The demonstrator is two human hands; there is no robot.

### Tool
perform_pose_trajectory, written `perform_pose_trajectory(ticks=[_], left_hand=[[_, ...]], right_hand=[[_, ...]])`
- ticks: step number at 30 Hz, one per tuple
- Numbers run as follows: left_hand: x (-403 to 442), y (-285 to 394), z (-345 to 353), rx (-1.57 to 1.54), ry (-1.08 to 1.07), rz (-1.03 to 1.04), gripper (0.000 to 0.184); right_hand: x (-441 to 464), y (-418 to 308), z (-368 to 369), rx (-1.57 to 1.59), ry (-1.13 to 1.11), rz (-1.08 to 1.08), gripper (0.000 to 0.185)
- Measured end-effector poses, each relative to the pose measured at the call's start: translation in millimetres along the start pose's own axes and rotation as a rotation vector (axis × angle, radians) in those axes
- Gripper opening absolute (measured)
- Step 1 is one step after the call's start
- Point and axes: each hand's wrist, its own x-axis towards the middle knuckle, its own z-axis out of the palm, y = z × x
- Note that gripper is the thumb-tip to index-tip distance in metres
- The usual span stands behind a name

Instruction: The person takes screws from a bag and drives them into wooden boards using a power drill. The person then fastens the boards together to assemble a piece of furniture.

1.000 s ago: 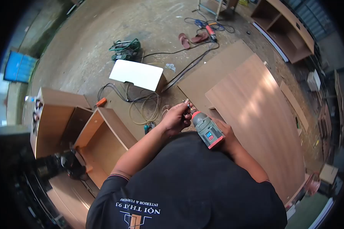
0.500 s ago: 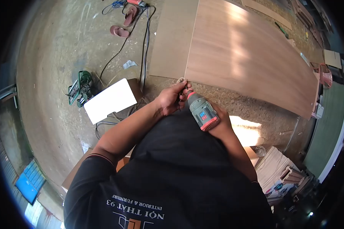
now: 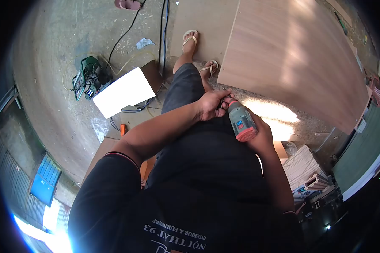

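My right hand [image 3: 262,134] grips a grey-green and red cordless drill [image 3: 242,120] by its handle, with the chuck end pointing away from my body. Close by the chuck, my left hand [image 3: 213,105] is closed, thumb and fingers pinched together; whatever small thing they hold is too small to make out. Both hands are in front of my waist. Beyond them lies a large brown plywood sheet [image 3: 291,55], its near corner close to my sandalled foot [image 3: 210,68].
My other foot [image 3: 190,40] stands on a brown board [image 3: 215,25]. To the left are a white panel [image 3: 124,92], a green-framed machine [image 3: 88,76] and cables [image 3: 162,42] across the floor. Stacked wood pieces [image 3: 302,166] and a green surface [image 3: 359,145] are at the right.
My legs and sandalled feet have come into view, one foot on the brown board. The hands and drill appear farther right in the view, still close together.
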Motion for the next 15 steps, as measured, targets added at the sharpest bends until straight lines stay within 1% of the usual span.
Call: perform_pose_trajectory(ticks=[1, 2, 4, 5, 7, 8, 9, 11, 13, 15], left_hand=[[3.7, -0.7, 0.3, -0.014, 0.008, -0.06, 0.024], [11.1, 0.6, -1.9, -0.035, -0.009, -0.104, 0.023], [20.9, 5.7, -2.1, -0.055, -0.007, -0.164, 0.024], [25.7, 7.0, -1.5, 0.005, -0.01, -0.13, 0.023], [31.9, 11.1, 4.4, 0.018, 0.041, -0.073, 0.024], [35.8, 15.4, 5.5, 0.045, 0.078, -0.02, 0.026], [58.1, 16.4, -7.3, 0.093, 0.096, 0.108, 0.031], [67.9, 23.5, -9.9, 0.309, 0.24, 0.28, 0.035], [74.0, 25.7, -15.3, 0.33, 0.245, 0.31, 0.037], [77.3, 23.0, -17.7, 0.257, 0.287, 0.388, 0.037]], right_hand=[[0.1, -0.6, -1.9, -0.069, -0.002, -0.011, 0.066], [7.0, -0.7, -4.7, -0.074, -0.011, 0.005, 0.066], [12.2, -7.7, -13.6, -0.245, -0.11, 0.035, 0.066], [16.2, -9.6, -16.0, -0.27, -0.115, 0.009, 0.066], [30.7, -11.4, -12.5, -0.307, -0.098, 0.031, 0.067], [40.2, -16.3, -9.3, -0.29, -0.088, 0.083, 0.066], [55.1, -14.7, 0.3, -0.205, -0.005, 0.081, 0.065], [72.0, -11.3, 9.7, -0.083, -0.014, 0.135, 0.061], [83.6, -9.3, 16.9, -0.049, 0.012, 0.148, 0.06], [88.0, -11.9, 19.7, -0.002, 0.036, 0.17, 0.056]])
